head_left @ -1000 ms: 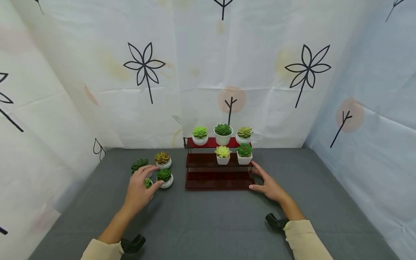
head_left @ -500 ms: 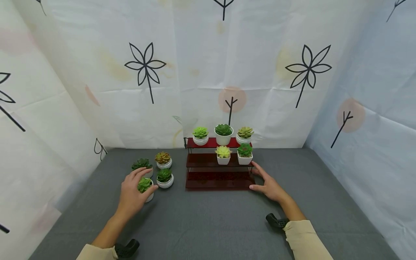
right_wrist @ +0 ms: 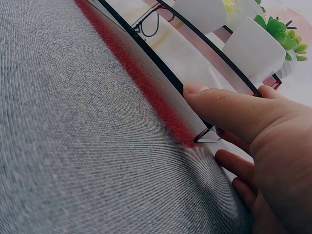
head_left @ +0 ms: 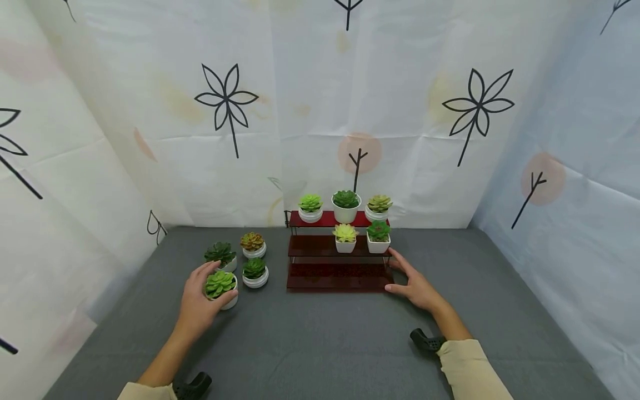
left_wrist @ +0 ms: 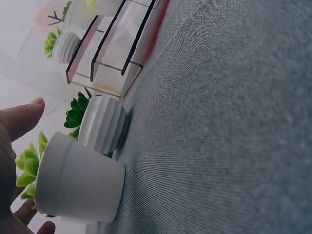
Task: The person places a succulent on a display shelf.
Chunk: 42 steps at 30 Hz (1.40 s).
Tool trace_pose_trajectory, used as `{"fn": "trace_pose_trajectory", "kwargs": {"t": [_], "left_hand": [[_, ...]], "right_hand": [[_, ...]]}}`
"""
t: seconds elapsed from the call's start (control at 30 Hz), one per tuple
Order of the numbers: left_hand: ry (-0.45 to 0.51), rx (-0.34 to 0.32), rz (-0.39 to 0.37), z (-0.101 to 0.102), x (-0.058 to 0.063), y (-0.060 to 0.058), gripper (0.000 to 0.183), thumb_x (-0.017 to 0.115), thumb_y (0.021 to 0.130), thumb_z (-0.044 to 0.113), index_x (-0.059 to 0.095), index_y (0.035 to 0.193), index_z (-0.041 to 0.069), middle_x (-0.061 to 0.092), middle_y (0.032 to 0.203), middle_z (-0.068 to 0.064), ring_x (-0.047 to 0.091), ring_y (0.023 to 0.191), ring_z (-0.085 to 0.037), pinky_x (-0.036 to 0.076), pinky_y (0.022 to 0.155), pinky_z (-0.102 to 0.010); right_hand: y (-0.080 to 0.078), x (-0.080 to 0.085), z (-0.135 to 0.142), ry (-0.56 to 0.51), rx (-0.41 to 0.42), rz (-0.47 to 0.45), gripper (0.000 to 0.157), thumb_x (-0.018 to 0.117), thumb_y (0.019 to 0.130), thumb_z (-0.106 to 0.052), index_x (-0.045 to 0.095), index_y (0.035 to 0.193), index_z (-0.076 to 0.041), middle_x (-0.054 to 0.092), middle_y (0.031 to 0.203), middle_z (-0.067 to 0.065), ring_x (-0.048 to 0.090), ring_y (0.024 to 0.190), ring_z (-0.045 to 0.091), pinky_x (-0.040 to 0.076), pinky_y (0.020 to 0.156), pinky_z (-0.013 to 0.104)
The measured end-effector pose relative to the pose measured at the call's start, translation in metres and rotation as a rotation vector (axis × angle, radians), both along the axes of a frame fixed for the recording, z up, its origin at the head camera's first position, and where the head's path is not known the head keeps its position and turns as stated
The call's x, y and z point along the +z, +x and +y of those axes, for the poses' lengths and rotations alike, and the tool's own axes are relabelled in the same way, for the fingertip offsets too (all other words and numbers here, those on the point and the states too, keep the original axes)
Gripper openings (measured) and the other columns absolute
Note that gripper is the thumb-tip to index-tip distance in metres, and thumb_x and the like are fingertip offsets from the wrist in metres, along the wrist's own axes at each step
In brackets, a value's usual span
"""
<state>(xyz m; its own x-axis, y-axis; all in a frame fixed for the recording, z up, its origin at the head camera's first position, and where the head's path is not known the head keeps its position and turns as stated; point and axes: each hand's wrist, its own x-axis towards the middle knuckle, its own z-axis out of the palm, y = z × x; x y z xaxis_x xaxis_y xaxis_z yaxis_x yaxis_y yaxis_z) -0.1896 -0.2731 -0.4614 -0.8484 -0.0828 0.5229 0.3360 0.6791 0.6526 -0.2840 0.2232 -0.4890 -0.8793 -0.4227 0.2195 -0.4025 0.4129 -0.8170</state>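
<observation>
My left hand (head_left: 197,300) is spread around a light-green succulent in a white pot (head_left: 229,300). In the left wrist view the thumb (left_wrist: 27,117) stands apart from this pot (left_wrist: 80,180), with the other fingertips on its far side, partly hidden. My right hand (head_left: 416,286) grips the right end of a dark-red three-tier display stand (head_left: 336,284). In the right wrist view its thumb (right_wrist: 214,100) lies on the stand's front edge, while other fingers curl behind the side. Several potted succulents occupy the upper two tiers, including a dark-green one (head_left: 345,200) at the top middle.
Beside the left hand are a dark-green succulent (head_left: 220,253), a brown-gold one (head_left: 252,243) and a green one in a ribbed pot (head_left: 255,272). Grey cloth (head_left: 320,344) covers the table. A patterned white curtain (head_left: 310,111) rises behind the stand.
My left hand has moved left and slightly toward me, from over the ribbed pot to around the light-green succulent, which is now more visible. The right hand keeps its place on the stand.
</observation>
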Motion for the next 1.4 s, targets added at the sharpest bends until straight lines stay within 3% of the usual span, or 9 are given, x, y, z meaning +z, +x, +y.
{"fn": "trace_pose_trajectory", "kwargs": {"t": [0.23,0.47,0.57,0.7,0.8,0.97,1.4], "left_hand": [[0.077,0.033,-0.094,-0.003,-0.006,0.001,0.079,0.081,0.081,0.017,0.038,0.145,-0.001,0.037,0.14,-0.025,0.037,0.124,-0.042,0.035,0.088,-0.056],[0.11,0.065,-0.19,-0.002,-0.008,0.004,0.081,0.079,0.084,0.02,0.033,0.148,-0.001,0.036,0.142,-0.025,0.037,0.124,-0.039,0.034,0.09,-0.047],[0.159,0.055,-0.234,-0.002,-0.009,0.005,0.081,0.077,0.085,0.021,0.031,0.149,-0.001,0.035,0.141,-0.025,0.042,0.12,-0.036,0.038,0.088,-0.033],[0.234,0.049,-0.313,-0.003,-0.011,0.006,0.085,0.076,0.087,0.022,0.025,0.151,0.001,0.039,0.138,-0.025,0.048,0.114,-0.032,0.04,0.075,-0.01],[0.29,0.042,-0.359,-0.004,-0.013,0.005,0.088,0.077,0.086,0.02,0.022,0.152,0.0,0.04,0.139,-0.026,0.047,0.12,-0.033,0.037,0.074,-0.004],[0.35,0.022,-0.402,-0.007,-0.014,0.004,0.09,0.078,0.085,0.016,0.02,0.152,-0.002,0.036,0.143,-0.026,0.042,0.128,-0.035,0.035,0.077,-0.002],[0.34,0.038,-0.421,-0.009,-0.012,0.006,0.09,0.08,0.083,0.017,0.023,0.151,-0.002,0.039,0.141,-0.025,0.044,0.126,-0.034,0.036,0.077,-0.004]], "right_hand": [[0.001,0.001,0.001,0.007,-0.001,-0.003,0.087,0.072,0.089,-0.012,0.018,0.157,-0.017,0.039,0.146,0.026,0.032,0.135,0.044,0.023,0.102,0.068],[0.001,0.0,0.001,0.014,-0.008,-0.004,0.087,0.072,0.089,-0.014,0.018,0.157,-0.018,0.039,0.146,0.026,0.032,0.135,0.044,0.023,0.102,0.068],[0.0,-0.001,0.002,0.012,-0.009,-0.003,0.087,0.072,0.089,-0.014,0.019,0.157,-0.018,0.04,0.146,0.025,0.033,0.135,0.044,0.023,0.102,0.068],[0.0,-0.002,0.002,0.015,-0.011,-0.001,0.087,0.073,0.089,-0.015,0.019,0.157,-0.019,0.04,0.146,0.025,0.033,0.135,0.043,0.023,0.102,0.068],[0.0,-0.001,0.002,0.016,-0.009,0.003,0.087,0.073,0.089,-0.015,0.019,0.157,-0.019,0.041,0.145,0.025,0.033,0.135,0.043,0.023,0.102,0.068],[0.001,0.0,0.001,0.011,-0.005,0.002,0.087,0.073,0.089,-0.015,0.019,0.157,-0.018,0.041,0.145,0.025,0.033,0.135,0.043,0.023,0.102,0.068],[0.001,0.001,0.0,0.018,-0.01,-0.003,0.087,0.072,0.089,-0.015,0.019,0.157,-0.018,0.041,0.145,0.025,0.032,0.136,0.043,0.023,0.102,0.069]]}}
